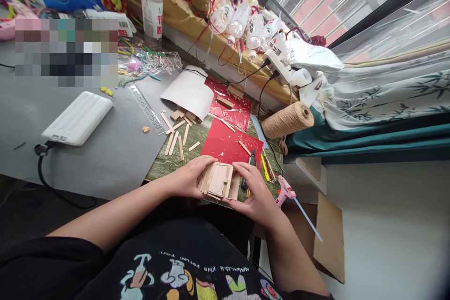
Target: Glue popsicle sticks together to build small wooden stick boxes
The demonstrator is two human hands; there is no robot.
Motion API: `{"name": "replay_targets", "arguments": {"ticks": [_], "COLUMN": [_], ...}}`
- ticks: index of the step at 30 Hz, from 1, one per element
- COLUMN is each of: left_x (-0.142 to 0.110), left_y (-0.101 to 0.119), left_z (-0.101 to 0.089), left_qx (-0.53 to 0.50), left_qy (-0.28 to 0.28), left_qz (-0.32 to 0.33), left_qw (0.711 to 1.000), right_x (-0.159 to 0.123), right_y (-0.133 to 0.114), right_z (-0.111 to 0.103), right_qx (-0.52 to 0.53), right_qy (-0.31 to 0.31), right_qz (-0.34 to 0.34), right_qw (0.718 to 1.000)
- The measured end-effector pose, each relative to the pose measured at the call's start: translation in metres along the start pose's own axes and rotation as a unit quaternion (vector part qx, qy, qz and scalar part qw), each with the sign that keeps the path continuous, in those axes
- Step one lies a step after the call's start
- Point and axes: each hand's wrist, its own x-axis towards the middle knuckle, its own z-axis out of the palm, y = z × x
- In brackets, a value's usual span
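Between my two hands is a small box-like model made of wooden craft sticks [221, 180], near the table's front edge. My left hand [192, 177] grips its left side, where a row of sticks slants. My right hand [253, 193] holds the right side, thumb low and fingers over the top corner. A small wooden piece sticks up from the model's flat face. Just beyond lies a red sheet [225, 143] with wood scraps on it. A dark-handled tool [251, 157] is beside my right fingers, partly hidden.
Loose craft sticks [176, 143] lie left of the red sheet, near a curled white sheet [190, 90] and a clear ruler [146, 110]. At right are a pink glue gun [285, 190] and a twine roll [288, 120]. A white power bank [78, 118] rests at left.
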Motion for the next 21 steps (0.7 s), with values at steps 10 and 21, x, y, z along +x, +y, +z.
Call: {"name": "replay_targets", "arguments": {"ticks": [10, 21], "left_x": [0.001, 0.002], "left_y": [-0.002, -0.001], "left_z": [-0.003, -0.001], "left_qx": [-0.008, -0.006], "left_qy": [-0.012, -0.005], "left_qz": [-0.005, 0.002], "left_qw": [1.0, 1.0], "right_x": [-0.002, 0.0], "right_y": [-0.012, -0.03], "right_z": [-0.003, -0.011], "right_qx": [-0.027, -0.04], "right_qy": [0.011, 0.007], "right_qz": [0.024, 0.017], "right_qw": [0.999, 0.999]}}
